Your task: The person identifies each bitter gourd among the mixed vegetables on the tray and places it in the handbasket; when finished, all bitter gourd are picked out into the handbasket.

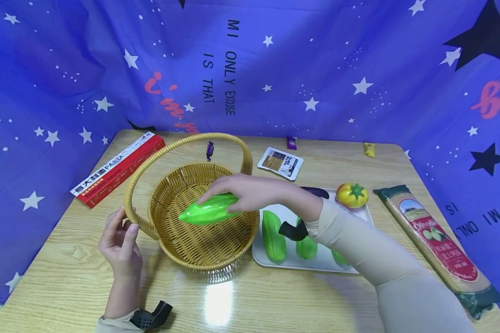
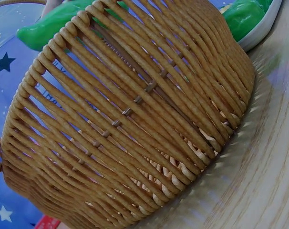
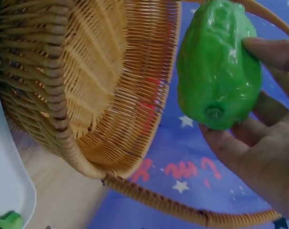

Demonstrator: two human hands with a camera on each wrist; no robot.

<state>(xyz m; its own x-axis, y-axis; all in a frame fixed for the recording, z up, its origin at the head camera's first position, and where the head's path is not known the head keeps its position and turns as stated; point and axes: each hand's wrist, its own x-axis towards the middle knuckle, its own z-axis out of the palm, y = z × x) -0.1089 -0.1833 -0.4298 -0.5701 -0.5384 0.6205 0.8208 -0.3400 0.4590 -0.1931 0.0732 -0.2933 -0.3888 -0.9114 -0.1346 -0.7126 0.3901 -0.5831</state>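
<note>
My right hand (image 1: pixel 258 192) grips an elongated, glossy green vegetable (image 1: pixel 212 210) with a pointed tip, held above the wicker basket (image 1: pixel 204 262). The right wrist view shows thumb and fingers around the same green vegetable (image 3: pixel 218 71), its stubby end facing the camera. At the basket's left side, my left hand (image 1: pixel 122 245) pinches the lower part of the arched handle (image 1: pixel 135 185) with bent fingers. The left wrist view shows the basket's woven side (image 2: pixel 130 119) but not the hand. Inside, the visible basket floor is bare.
A white tray (image 1: pixel 243 268) right of the basket holds more green vegetables (image 1: pixel 273 238), a tomato (image 1: pixel 352 195) and a dark purple item (image 1: pixel 316 192). Around stand a pasta box (image 1: pixel 118 169), a spaghetti bag (image 1: pixel 433 240), a flat packet (image 1: pixel 281 163) and small candies (image 1: pixel 209 151).
</note>
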